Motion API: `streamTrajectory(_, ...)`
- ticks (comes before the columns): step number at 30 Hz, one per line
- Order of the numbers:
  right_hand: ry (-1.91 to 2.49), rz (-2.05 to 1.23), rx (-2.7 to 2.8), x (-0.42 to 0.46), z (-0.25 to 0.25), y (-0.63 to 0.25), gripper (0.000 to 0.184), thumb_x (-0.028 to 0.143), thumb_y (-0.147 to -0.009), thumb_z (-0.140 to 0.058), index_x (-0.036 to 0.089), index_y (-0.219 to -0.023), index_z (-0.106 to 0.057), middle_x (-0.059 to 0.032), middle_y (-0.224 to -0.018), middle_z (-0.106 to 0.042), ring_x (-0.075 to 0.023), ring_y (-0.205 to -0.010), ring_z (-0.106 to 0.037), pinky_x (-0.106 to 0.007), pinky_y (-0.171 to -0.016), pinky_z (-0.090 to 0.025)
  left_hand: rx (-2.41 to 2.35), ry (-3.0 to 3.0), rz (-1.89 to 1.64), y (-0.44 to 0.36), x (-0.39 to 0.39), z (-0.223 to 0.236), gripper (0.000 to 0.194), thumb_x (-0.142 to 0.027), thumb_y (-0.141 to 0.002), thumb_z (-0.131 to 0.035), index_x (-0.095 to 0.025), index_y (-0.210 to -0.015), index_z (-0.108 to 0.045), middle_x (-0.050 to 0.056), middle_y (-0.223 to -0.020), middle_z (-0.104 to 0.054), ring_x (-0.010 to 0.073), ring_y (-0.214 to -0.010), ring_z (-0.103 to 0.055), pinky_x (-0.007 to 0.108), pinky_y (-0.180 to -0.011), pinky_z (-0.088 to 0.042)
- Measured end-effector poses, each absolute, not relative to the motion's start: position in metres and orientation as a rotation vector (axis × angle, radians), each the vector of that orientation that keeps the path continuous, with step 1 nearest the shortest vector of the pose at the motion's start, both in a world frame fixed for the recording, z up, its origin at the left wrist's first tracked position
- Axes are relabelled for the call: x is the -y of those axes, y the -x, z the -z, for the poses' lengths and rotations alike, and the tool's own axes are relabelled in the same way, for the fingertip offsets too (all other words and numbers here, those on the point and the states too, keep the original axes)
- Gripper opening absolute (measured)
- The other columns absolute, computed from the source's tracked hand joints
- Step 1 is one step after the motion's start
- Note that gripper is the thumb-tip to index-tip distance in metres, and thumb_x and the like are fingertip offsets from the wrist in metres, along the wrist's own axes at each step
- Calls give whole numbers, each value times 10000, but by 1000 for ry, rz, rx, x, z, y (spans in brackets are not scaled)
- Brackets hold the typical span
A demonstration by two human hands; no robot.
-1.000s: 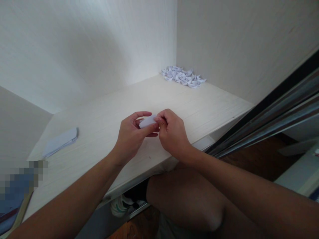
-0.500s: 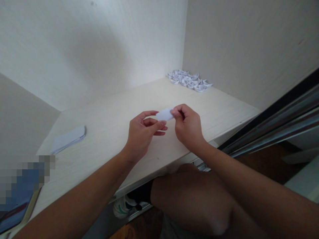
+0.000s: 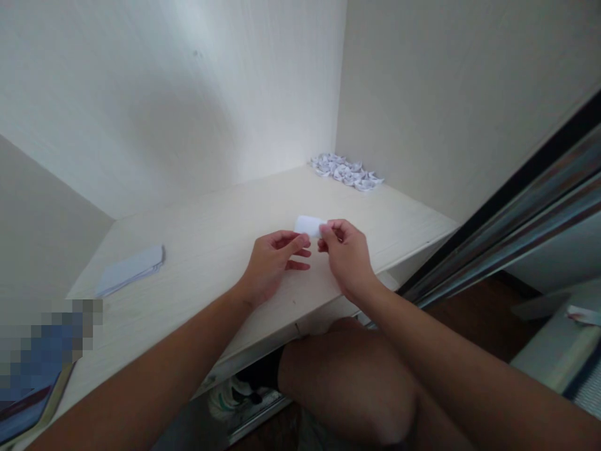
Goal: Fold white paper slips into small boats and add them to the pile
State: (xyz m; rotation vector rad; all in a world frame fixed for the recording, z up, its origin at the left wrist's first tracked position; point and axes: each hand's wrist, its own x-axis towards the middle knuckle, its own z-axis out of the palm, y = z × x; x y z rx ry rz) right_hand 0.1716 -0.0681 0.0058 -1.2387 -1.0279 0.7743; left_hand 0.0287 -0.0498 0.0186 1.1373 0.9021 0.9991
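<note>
A small white piece of paper (image 3: 310, 225) is held up between my two hands, above the white desk (image 3: 225, 238). My left hand (image 3: 279, 257) pinches its lower left edge between thumb and forefinger, with the other fingers spread below. At its right end, my right hand (image 3: 345, 247) grips the paper between thumb and curled fingers. Whether the paper is folded, I cannot tell. Beyond the hands, in the back corner, lies a pile of folded white paper pieces (image 3: 347, 172) with pointed ends. To the left rests a stack of white paper sheets (image 3: 131, 269).
A tablet or phone-like device (image 3: 37, 388), partly pixelated, lies at the lower left. White walls (image 3: 263, 81) close off the back and sides. A dark-edged sliding door frame (image 3: 493, 200) stands at the right. My leg (image 3: 347, 388) is below the desk's front edge.
The right hand drew away from the left, and more of the paper came into view between them. The left hand's forefinger has shifted to the paper's lower edge. The camera view moved slightly.
</note>
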Motion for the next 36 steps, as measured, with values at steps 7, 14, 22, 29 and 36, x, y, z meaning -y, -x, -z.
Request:
streamTrajectory(7, 1167, -1154, 972, 80, -14, -167, 129, 283, -829, -683, 181, -851, -609, -25, -765, -696, -127, -688, -661, -304, -742, -566, -936, -1266, -1089, -26, 44, -16, 313, -438, -807, -767, -148, -903, -700, 38, -781, -689, 140, -682, -654, 228, -515, -557)
streamTrajectory(14, 1244, -1213, 1164, 88, -19, -182, 166, 307, -805, -734, 159, -793, -661, -41, -766, -696, -142, -661, -613, -276, -604, -495, -915, -1525, -1034, -25, 48, -17, 282, -414, -778, -799, -160, -764, -678, 0, -640, -613, 109, -532, -555, 192, -421, -502)
streamTrajectory(22, 1286, -1161, 1196, 96, -18, -200, 230, 384, -796, -721, 178, -728, -646, 40, -625, -555, -102, -562, -440, -257, -541, -325, -851, -1620, -807, -28, 54, -18, 371, -499, -788, -769, -141, -828, -682, 19, -673, -650, 131, -544, -621, 228, -443, -554)
streamTrajectory(29, 1220, -1232, 1073, 89, -10, -205, 325, 466, -713, -767, 184, -695, -608, 38, -644, -547, -100, -591, -451, -272, -587, -349, -909, -1607, -673, -29, 52, -15, 281, -397, -887, -665, -127, -814, -644, 18, -678, -664, 104, -447, -613, 219, -431, -522)
streamTrajectory(36, 1174, -1381, 1115, 82, -11, -212, 284, 399, -712, -815, 167, -697, -651, 11, -682, -618, -99, -617, -534, -255, -593, -415, -946, -1646, -667, -27, 53, -16, 246, -328, -920, -618, -150, -753, -589, -28, -597, -611, 74, -355, -543, 171, -350, -421)
